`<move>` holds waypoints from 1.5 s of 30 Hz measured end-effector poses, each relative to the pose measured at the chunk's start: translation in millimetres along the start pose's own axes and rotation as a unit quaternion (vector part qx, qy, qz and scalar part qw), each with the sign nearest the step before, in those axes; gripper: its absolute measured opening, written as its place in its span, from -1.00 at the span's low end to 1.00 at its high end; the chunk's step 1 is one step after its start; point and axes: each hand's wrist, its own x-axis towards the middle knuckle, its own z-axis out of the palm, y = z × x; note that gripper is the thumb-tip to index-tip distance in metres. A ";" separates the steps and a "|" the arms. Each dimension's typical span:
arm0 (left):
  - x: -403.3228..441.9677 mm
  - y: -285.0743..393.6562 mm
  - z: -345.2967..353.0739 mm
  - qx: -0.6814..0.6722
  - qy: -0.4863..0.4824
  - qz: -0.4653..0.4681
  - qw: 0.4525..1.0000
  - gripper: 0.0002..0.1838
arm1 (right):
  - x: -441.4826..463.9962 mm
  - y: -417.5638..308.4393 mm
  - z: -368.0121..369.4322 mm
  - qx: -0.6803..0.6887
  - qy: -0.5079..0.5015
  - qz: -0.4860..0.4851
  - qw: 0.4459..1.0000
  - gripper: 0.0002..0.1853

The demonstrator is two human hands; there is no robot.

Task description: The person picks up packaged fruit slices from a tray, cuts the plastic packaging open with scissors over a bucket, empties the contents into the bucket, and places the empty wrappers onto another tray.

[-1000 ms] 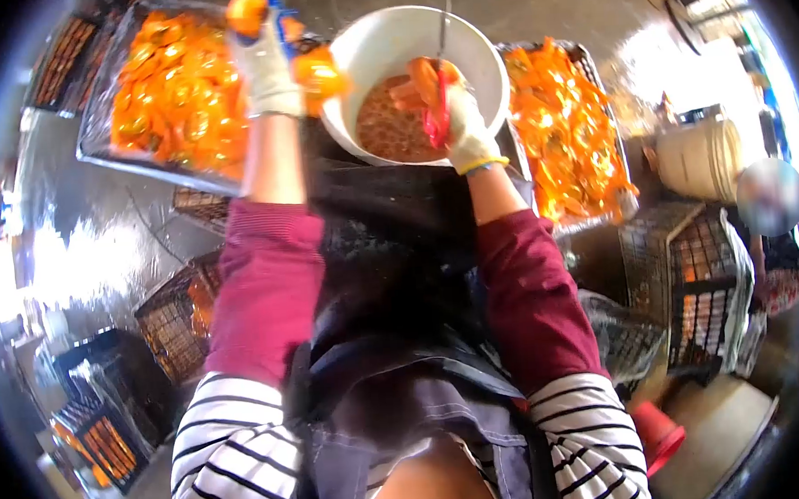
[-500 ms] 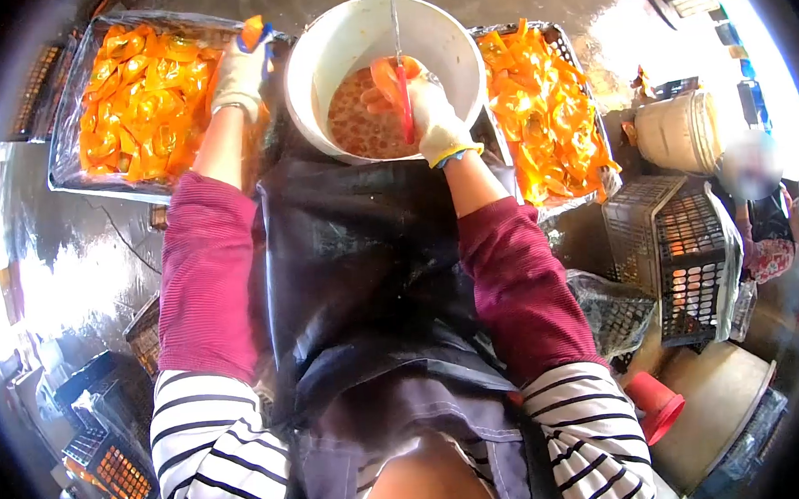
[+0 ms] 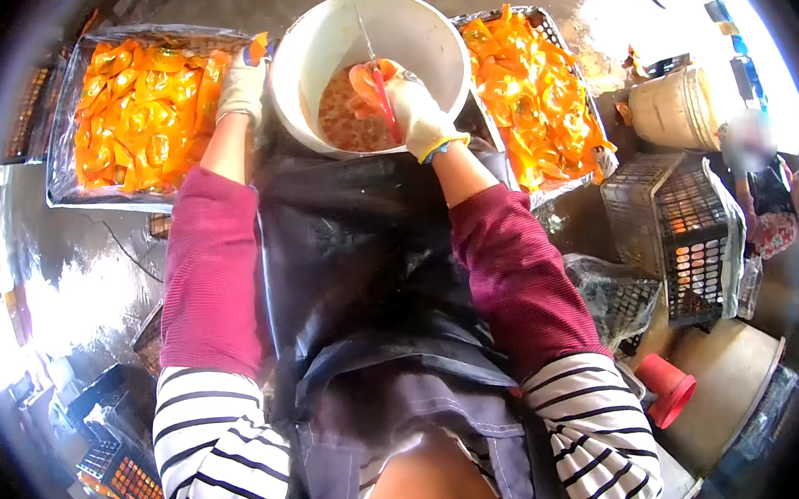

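Observation:
My left hand [image 3: 243, 88], in a white glove, is at the right edge of the left crate [image 3: 60, 181]. Its fingers are closed on a small orange piece [image 3: 258, 47] with blue beside it. My right hand [image 3: 419, 113], also gloved, reaches over the white bucket [image 3: 284, 75]. It grips a red-handled knife [image 3: 382, 92] whose thin blade points up and away. Orange shows around the right fingers; whether it is a held piece or the fingers themselves I cannot tell. Inside the bucket lies a brownish, lumpy wet mass [image 3: 338, 117].
Glossy orange pieces [image 3: 144, 118] fill the plastic-lined left crate. More orange pieces [image 3: 532, 98] fill the crate right of the bucket. Farther right stand a pale bucket [image 3: 672, 109], black crates [image 3: 694, 270], a red container [image 3: 667, 389] and a large tub [image 3: 722, 368]. Another person [image 3: 767, 199] is at far right.
The bucket and crates sit slightly higher and mostly further left in view. The knife leans more to the left. My left hand sits a little lower relative to the bucket rim.

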 end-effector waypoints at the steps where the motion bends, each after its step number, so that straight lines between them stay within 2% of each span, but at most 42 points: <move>1: 21.0 -29.7 14.0 0.027 0.057 -0.012 0.998 -0.68 | -2.4 -4.1 -0.3 -0.035 0.001 -0.006 0.999 -0.73; 2: 61.3 -82.1 27.5 0.351 0.119 0.324 0.870 -0.63 | -5.9 -7.0 -1.4 -0.069 0.000 -0.010 0.998 -0.72; 3: 67.4 -85.1 24.5 0.228 0.096 0.341 0.907 -0.59 | -6.7 -8.3 -0.9 -0.105 -0.008 -0.015 0.994 -0.70; 4: 61.5 -73.9 11.2 0.155 0.077 0.332 0.927 -0.58 | 17.9 23.0 -15.8 -0.114 -0.001 -0.040 0.993 -0.73; 5: 45.4 -50.8 -3.8 -0.159 -0.038 0.174 0.971 -0.57 | -1.5 4.8 -6.8 -0.133 -0.023 -0.055 0.989 -0.72; 6: 26.0 -23.1 -23.8 -0.588 -0.077 -0.005 0.805 -0.55 | -12.9 -14.0 2.5 -0.092 -0.050 -0.021 0.994 -0.70; 7: 5.2 6.8 -45.7 -0.740 -0.069 -0.036 0.668 -0.54 | -13.2 -15.6 8.8 -0.248 0.001 -0.064 0.967 -0.70; 8: -7.8 29.2 -57.7 -0.799 -0.056 -0.043 0.598 -0.53 | -0.6 -5.3 5.0 -0.238 0.001 -0.070 0.969 -0.71; 9: -18.3 37.6 -59.0 -0.758 -0.057 -0.025 0.650 -0.53 | 15.0 8.0 5.2 -0.008 0.000 0.008 1.000 -0.73; 10: -28.4 45.7 -59.9 -0.713 -0.056 -0.006 0.699 -0.53 | 14.2 9.8 0.6 -0.029 -0.060 -0.044 0.997 -0.76; 11: -34.1 55.0 -55.3 -0.670 -0.063 0.008 0.740 -0.53 | 29.6 23.8 -12.4 -0.122 -0.090 -0.116 0.982 -0.77; 13: -48.7 75.8 -44.0 -0.750 -0.081 -0.007 0.657 -0.48 | 15.7 8.7 -3.4 0.026 -0.095 -0.069 0.993 -0.72; 15: -41.5 65.8 -7.6 -0.771 -0.072 0.046 0.632 -0.47 | 12.4 5.7 -9.9 -0.145 -0.056 -0.112 0.981 -0.71; 16: -43.7 69.0 1.3 -0.791 -0.053 0.027 0.609 -0.46 | 10.9 4.0 -12.2 -0.228 -0.035 -0.131 0.964 -0.71; 19: -45.2 75.5 1.4 -0.771 -0.100 0.005 0.628 -0.44 | 2.7 -2.5 -7.5 -0.021 -0.105 -0.004 0.994 -0.71; 20: -41.4 73.4 5.7 -0.756 -0.108 0.034 0.644 -0.41 | 0.5 -2.5 -3.0 -0.026 -0.123 -0.025 0.992 -0.69; 23: -45.6 81.2 8.7 -0.740 -0.119 0.018 0.661 -0.42 | 29.4 25.6 -13.2 -0.177 -0.111 -0.146 0.967 -0.72; 24: -48.1 85.4 6.5 -0.723 -0.124 0.023 0.680 -0.42 | 22.6 13.0 -7.2 -0.267 -0.101 -0.182 0.941 -0.73; 27: -47.6 84.3 6.6 -0.700 -0.161 0.033 0.695 -0.41 | 6.5 -9.8 -2.8 -0.065 -0.107 0.004 0.992 -0.69; 28: -44.0 79.5 14.2 -0.723 -0.157 0.009 0.673 -0.41 | 3.5 -12.9 -3.9 -0.060 -0.106 0.013 0.992 -0.68; 30: -40.7 76.4 21.1 -0.730 -0.142 -0.010 0.669 -0.42 | -0.3 -17.8 -5.5 -0.051 -0.104 0.030 0.993 -0.66; 34: -43.6 81.5 18.8 -0.723 -0.129 -0.081 0.674 -0.50 | -5.4 -23.2 3.6 -0.110 -0.038 0.011 0.993 -0.68; 35: -42.5 74.9 24.4 -0.704 -0.156 0.004 0.693 -0.57 | -7.5 -24.2 5.0 -0.104 -0.022 0.008 0.994 -0.69; 36: -44.6 73.0 25.5 -0.692 -0.181 0.006 0.699 -0.58 | -8.3 -25.7 5.6 -0.098 -0.006 0.004 0.995 -0.70; 37: -46.4 71.3 27.3 -0.679 -0.204 0.007 0.705 -0.58 | 2.1 -14.8 0.1 -0.130 -0.008 -0.051 0.990 -0.71; 39: -40.5 62.4 39.6 -0.520 -0.192 0.027 0.832 -0.60 | 23.5 7.4 -6.1 -0.194 -0.009 -0.161 0.968 -0.73; 40: -41.5 63.5 38.1 -0.424 -0.189 0.027 0.885 -0.61 | 24.2 6.7 -7.7 -0.267 0.008 -0.184 0.946 -0.74; 42: -48.5 68.0 31.6 -0.374 -0.199 0.013 0.906 -0.62 | 20.0 0.2 -8.9 -0.406 0.042 -0.224 0.885 -0.76; 44: -51.1 69.0 30.1 -0.372 -0.204 0.013 0.905 -0.61 | 10.7 -5.4 -14.3 -0.189 0.007 -0.078 0.979 -0.75; 45: -46.6 65.6 34.3 -0.395 -0.203 0.021 0.896 -0.61 | 7.6 -9.1 -16.1 -0.074 -0.011 -0.005 0.997 -0.75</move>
